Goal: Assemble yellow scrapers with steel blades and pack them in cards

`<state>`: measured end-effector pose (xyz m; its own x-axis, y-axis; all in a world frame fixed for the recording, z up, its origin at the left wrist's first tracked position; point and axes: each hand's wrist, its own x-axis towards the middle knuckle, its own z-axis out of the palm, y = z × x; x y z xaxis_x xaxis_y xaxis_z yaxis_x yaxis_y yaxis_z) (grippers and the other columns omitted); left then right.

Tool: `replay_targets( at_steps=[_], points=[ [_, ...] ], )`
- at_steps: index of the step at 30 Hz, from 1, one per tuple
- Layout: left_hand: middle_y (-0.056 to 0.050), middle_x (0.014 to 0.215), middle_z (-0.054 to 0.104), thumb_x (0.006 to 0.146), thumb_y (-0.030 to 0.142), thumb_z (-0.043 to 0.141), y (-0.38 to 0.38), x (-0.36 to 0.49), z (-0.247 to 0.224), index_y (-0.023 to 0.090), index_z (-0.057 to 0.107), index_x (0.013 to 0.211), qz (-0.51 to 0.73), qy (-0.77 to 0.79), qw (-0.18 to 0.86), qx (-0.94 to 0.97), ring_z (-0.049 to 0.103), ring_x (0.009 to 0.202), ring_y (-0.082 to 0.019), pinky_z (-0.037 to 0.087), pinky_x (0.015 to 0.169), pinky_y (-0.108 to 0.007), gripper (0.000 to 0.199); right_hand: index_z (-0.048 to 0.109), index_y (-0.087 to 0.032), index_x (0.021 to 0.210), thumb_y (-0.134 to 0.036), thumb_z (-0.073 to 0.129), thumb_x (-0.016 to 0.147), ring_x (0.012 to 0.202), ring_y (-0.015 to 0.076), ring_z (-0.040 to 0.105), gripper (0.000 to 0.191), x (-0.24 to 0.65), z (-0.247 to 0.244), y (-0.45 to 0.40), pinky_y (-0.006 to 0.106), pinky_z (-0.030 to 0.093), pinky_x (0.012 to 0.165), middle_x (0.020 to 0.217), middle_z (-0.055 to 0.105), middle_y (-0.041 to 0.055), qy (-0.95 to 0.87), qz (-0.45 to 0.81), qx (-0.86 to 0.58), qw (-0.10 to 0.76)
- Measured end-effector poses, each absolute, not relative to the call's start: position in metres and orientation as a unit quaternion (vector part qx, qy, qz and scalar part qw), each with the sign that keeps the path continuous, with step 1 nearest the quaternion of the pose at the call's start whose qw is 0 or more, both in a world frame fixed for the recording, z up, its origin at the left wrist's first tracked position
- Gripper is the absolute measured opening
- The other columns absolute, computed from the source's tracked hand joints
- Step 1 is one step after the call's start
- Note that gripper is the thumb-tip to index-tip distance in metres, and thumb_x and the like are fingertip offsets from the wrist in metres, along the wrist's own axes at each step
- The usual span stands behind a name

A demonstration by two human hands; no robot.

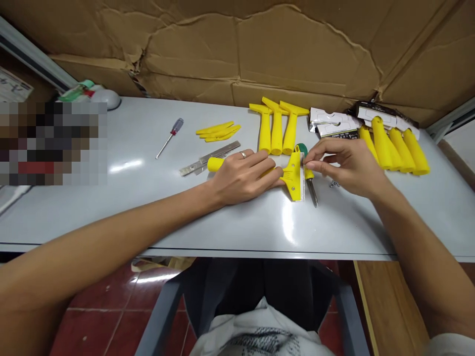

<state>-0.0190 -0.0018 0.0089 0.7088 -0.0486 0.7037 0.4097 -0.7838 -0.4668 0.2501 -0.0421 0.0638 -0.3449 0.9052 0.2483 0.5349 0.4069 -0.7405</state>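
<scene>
Head view: the left hand (247, 178) clasps a yellow scraper (294, 173) by its handle; the right hand (345, 165) is at its blade edge (302, 183), grip unclear.

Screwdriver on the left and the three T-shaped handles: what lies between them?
Thin yellow strips lie between the screwdriver and the T-shaped handles; the head view shows it. Metal blades lie nearer you.

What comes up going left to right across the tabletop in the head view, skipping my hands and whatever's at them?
Small screwdriver → thin yellow strips → three yellow T-shaped handles → four yellow handles.
</scene>
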Motion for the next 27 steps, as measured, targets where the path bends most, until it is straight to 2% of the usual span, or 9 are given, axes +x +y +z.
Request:
replay_targets(
  at_steps=[4, 8, 13, 16, 18, 20, 22, 24, 27],
  points=[
    [0.000, 0.077, 0.070, 0.108, 0.040, 0.063, -0.005, -0.018, 0.011, 0.019, 0.067, 0.090, -0.370, -0.092, 0.336, -0.861, 0.061, 0.068, -0.014, 0.036, 0.057, -0.031, 0.029, 0.083, -0.025, 0.090, -0.044, 0.081, 0.091, 0.093, 0.0207, 0.064, 0.019, 0.240, 0.045, -0.038, 0.036, 0.056, 0.071, 0.103, 0.067, 0.0071, -0.785, 0.220, -0.437, 0.379],
    [0.001, 0.075, 0.069, 0.106, 0.029, 0.065, -0.008, -0.017, 0.013, 0.019, 0.068, 0.089, -0.373, -0.093, 0.352, -0.854, 0.060, 0.068, -0.014, 0.036, 0.058, -0.031, 0.020, 0.084, -0.026, 0.091, -0.033, 0.080, 0.090, 0.104, 0.0229, 0.062, 0.008, 0.233, 0.038, -0.042, 0.035, 0.059, 0.073, 0.107, 0.062, 0.0084, -0.774, 0.199, -0.445, 0.403],
    [0.001, 0.074, 0.068, 0.102, 0.023, 0.070, -0.012, -0.016, 0.016, 0.019, 0.069, 0.088, -0.377, -0.093, 0.368, -0.845, 0.061, 0.067, -0.014, 0.039, 0.058, -0.031, 0.015, 0.082, -0.025, 0.090, -0.030, 0.082, 0.088, 0.111, 0.0236, 0.062, 0.005, 0.226, 0.041, -0.050, 0.032, 0.061, 0.074, 0.111, 0.063, 0.0086, -0.738, 0.224, -0.479, 0.419],
    [0.001, 0.076, 0.070, 0.101, 0.024, 0.071, -0.014, -0.016, 0.018, 0.020, 0.071, 0.089, -0.373, -0.084, 0.384, -0.840, 0.063, 0.070, -0.014, 0.044, 0.061, -0.030, 0.013, 0.074, -0.027, 0.100, -0.036, 0.090, 0.082, 0.094, 0.0180, 0.065, 0.025, 0.225, 0.042, -0.052, 0.030, 0.059, 0.071, 0.113, 0.066, 0.0049, -0.693, 0.300, -0.486, 0.440],
    [0.001, 0.077, 0.071, 0.102, 0.026, 0.070, -0.015, -0.017, 0.019, 0.021, 0.072, 0.089, -0.372, -0.077, 0.393, -0.837, 0.064, 0.070, -0.014, 0.044, 0.060, -0.030, 0.014, 0.067, -0.030, 0.113, -0.039, 0.095, 0.077, 0.077, 0.0143, 0.061, 0.047, 0.224, 0.043, -0.053, 0.030, 0.055, 0.067, 0.098, 0.066, 0.0002, -0.658, 0.377, -0.481, 0.440],
    [0.001, 0.077, 0.071, 0.102, 0.026, 0.070, -0.016, -0.018, 0.019, 0.021, 0.072, 0.090, -0.372, -0.074, 0.399, -0.835, 0.064, 0.069, -0.014, 0.044, 0.059, -0.029, 0.014, 0.064, -0.032, 0.121, -0.043, 0.097, 0.075, 0.065, 0.0134, 0.055, 0.058, 0.223, 0.044, -0.054, 0.029, 0.049, 0.062, 0.076, 0.056, -0.0050, -0.633, 0.433, -0.480, 0.425],
    [0.001, 0.076, 0.071, 0.102, 0.027, 0.070, -0.016, -0.018, 0.020, 0.021, 0.073, 0.090, -0.373, -0.071, 0.402, -0.833, 0.064, 0.068, -0.013, 0.045, 0.058, -0.029, 0.014, 0.068, -0.028, 0.118, -0.046, 0.096, 0.076, 0.057, 0.0120, 0.044, 0.054, 0.223, 0.046, -0.054, 0.029, 0.042, 0.057, 0.063, 0.040, -0.0085, -0.624, 0.451, -0.485, 0.414],
    [0.001, 0.076, 0.071, 0.101, 0.027, 0.071, -0.016, -0.018, 0.020, 0.020, 0.072, 0.090, -0.375, -0.065, 0.401, -0.833, 0.064, 0.067, -0.013, 0.047, 0.059, -0.029, 0.013, 0.074, -0.024, 0.110, -0.045, 0.097, 0.074, 0.055, 0.0104, 0.037, 0.047, 0.223, 0.047, -0.054, 0.029, 0.039, 0.055, 0.061, 0.033, -0.0092, -0.623, 0.444, -0.488, 0.419],
    [0.002, 0.077, 0.072, 0.101, 0.027, 0.071, -0.016, -0.016, 0.020, 0.020, 0.071, 0.093, -0.380, -0.061, 0.402, -0.831, 0.065, 0.068, -0.013, 0.047, 0.058, -0.029, 0.011, 0.077, -0.024, 0.105, -0.041, 0.099, 0.072, 0.060, 0.0128, 0.047, 0.044, 0.225, 0.049, -0.054, 0.031, 0.046, 0.059, 0.062, 0.044, -0.0064, -0.616, 0.454, -0.484, 0.424]
  ],
)
